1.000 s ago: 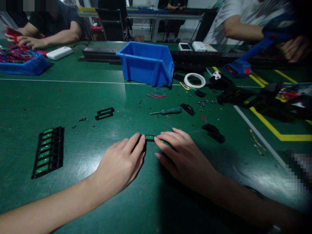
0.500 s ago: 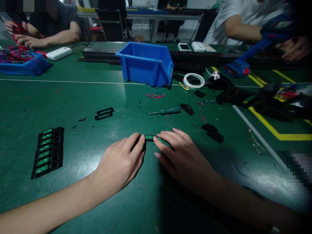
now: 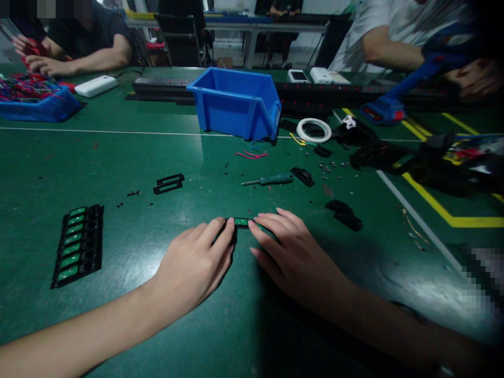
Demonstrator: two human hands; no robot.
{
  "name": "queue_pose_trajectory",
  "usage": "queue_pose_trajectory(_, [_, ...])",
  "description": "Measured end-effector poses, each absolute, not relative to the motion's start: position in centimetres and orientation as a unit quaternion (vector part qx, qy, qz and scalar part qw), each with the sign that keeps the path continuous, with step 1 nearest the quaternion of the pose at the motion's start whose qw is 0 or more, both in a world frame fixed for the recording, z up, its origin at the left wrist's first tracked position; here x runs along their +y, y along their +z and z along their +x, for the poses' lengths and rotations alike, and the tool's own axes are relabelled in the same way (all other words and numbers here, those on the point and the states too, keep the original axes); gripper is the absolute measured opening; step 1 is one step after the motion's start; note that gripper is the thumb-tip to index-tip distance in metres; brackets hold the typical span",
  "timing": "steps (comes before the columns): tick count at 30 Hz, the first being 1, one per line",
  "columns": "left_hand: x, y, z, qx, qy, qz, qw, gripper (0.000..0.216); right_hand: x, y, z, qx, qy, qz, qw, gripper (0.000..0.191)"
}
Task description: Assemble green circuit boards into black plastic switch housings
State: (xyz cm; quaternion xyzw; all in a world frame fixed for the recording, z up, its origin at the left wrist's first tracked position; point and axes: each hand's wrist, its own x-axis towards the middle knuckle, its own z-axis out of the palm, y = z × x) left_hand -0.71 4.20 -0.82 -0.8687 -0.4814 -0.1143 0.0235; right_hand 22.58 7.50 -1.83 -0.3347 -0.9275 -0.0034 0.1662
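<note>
Small switch part [image 3: 241, 222] sits on the table [image 3: 129, 157] between both hands' fingertips. Screwdriver [image 3: 270, 180] lies just beyond it, storage bin [image 3: 236, 102] farther behind. Switch strip [image 3: 76, 244] well left; loose frame [image 3: 168, 183] behind-left.

An assembly workshop is showing here: a green bench mat [image 3: 118, 157] is carrying a blue parts bin [image 3: 236, 102] at twelve o'clock, a screwdriver [image 3: 270, 180], and co-workers are sitting at eleven and one.

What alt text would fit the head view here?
Two bare hands, left hand and right hand, pinch a small green-faced black part between their fingertips on a green table. A black strip of green parts lies left; a screwdriver and blue bin sit beyond.
</note>
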Motion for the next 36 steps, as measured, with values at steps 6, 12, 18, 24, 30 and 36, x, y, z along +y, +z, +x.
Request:
queue_pose_trajectory(6, [4.11, -0.97, -0.72, -0.485, -0.123, -0.865, 0.037, 0.044, 7.54, -1.93, 22.36, -0.928, 0.002, -0.323, 0.183, 0.038])
queue_pose_trajectory(12, [4.12, -1.03, -0.8, -0.488, -0.123, -0.863, 0.039, 0.045, 7.53, -1.93, 22.43, -0.927, 0.007, -0.329, 0.179, 0.04])
queue_pose_trajectory(18, [4.12, -1.14, -0.75, -0.483, -0.125, -0.865, 0.049, 0.046, 7.66, -1.92, 22.56, -0.917, 0.019, -0.342, 0.204, 0.032])
queue_pose_trajectory(24, [4.25, -1.19, -0.79, -0.484, -0.121, -0.865, 0.053, 0.047, 7.8, -1.63, 22.39, -0.917, 0.046, -0.337, 0.208, 0.019])
queue_pose_trajectory(30, [4.18, -1.15, -0.9, -0.484, -0.122, -0.866, 0.045, 0.047, 7.95, -1.47, 22.62, -0.905, 0.029, -0.396, 0.155, 0.036])
queue_pose_trajectory(36, [4.22, -1.2, -0.85, -0.485, -0.122, -0.865, 0.04, 0.047, 7.86, -2.01, 22.76, -0.904, -0.028, -0.392, 0.166, 0.058])
